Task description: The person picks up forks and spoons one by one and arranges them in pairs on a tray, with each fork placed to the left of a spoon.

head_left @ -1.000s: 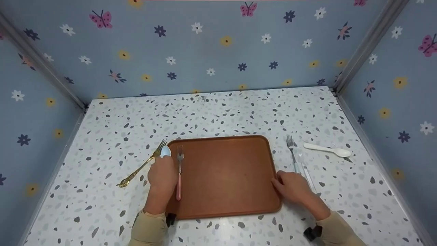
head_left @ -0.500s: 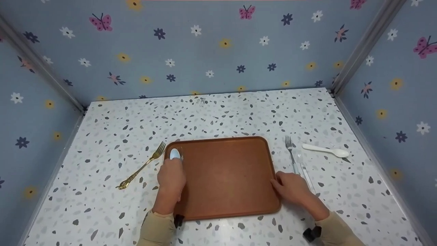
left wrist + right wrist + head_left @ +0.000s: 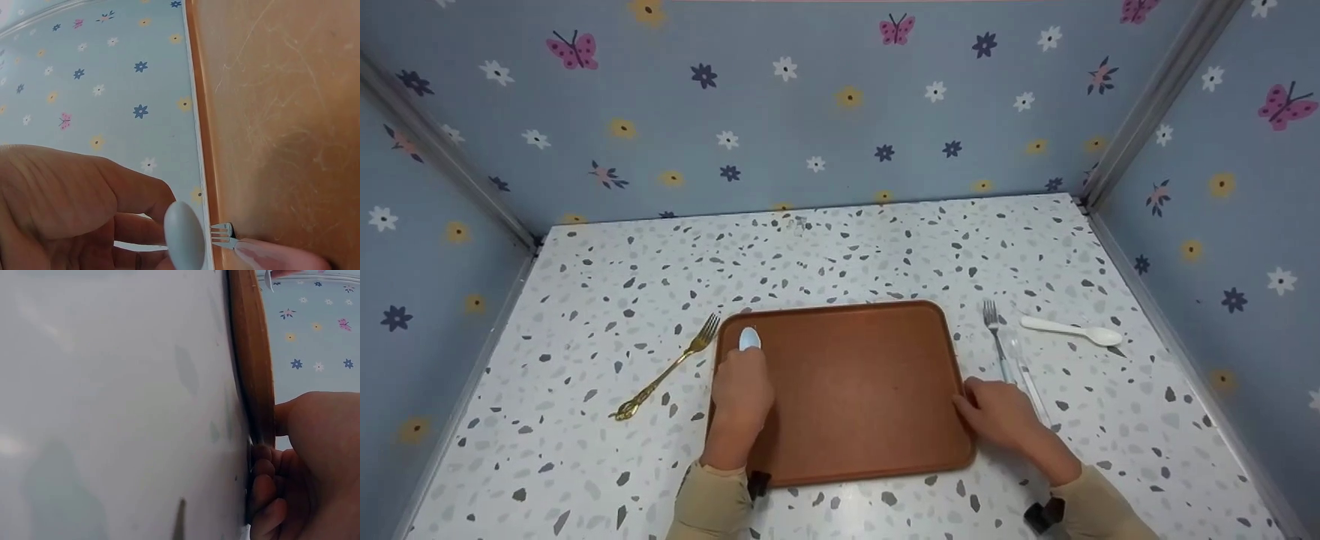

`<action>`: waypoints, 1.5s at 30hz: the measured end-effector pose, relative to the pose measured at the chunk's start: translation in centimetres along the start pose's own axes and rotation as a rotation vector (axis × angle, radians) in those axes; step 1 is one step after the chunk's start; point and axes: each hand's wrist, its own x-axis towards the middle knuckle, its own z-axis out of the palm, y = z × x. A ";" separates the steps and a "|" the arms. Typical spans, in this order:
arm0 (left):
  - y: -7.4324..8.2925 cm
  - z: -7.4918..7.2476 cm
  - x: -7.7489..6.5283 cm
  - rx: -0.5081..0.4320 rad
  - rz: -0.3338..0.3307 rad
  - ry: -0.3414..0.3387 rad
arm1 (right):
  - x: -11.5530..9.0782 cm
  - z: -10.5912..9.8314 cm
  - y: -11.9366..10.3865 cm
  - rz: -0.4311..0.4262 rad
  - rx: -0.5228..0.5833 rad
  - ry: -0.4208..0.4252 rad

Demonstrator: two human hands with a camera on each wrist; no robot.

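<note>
My left hand (image 3: 742,386) grips a pale spoon (image 3: 749,339) over the left side of the brown tray (image 3: 862,390). The spoon's bowl (image 3: 184,236) points up past the fingers, and its handle is hidden in the hand. A fork with a pink handle (image 3: 281,256) lies on the tray, visible in the left wrist view; in the head view my left hand covers it. At the tray's right edge my right hand (image 3: 1001,409) pinches the rim (image 3: 253,343), thumb on the upper side and fingers curled low against the edge.
Left of the tray lies an ornate gold fork (image 3: 667,371). To the right are a fork with a pale blue handle (image 3: 996,337), a clear plastic utensil (image 3: 1030,382) and a white spoon (image 3: 1072,331). Flowered walls enclose the speckled table (image 3: 840,255).
My left hand has carried the spoon rightward from beside the gold fork to over the tray, covering the pink-handled fork. The right hand has kept its hold on the rim.
</note>
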 end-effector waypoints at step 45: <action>2.0 2.5 1.1 0.068 -0.031 -0.133 | -0.4 0.2 -0.1 0.012 0.014 0.007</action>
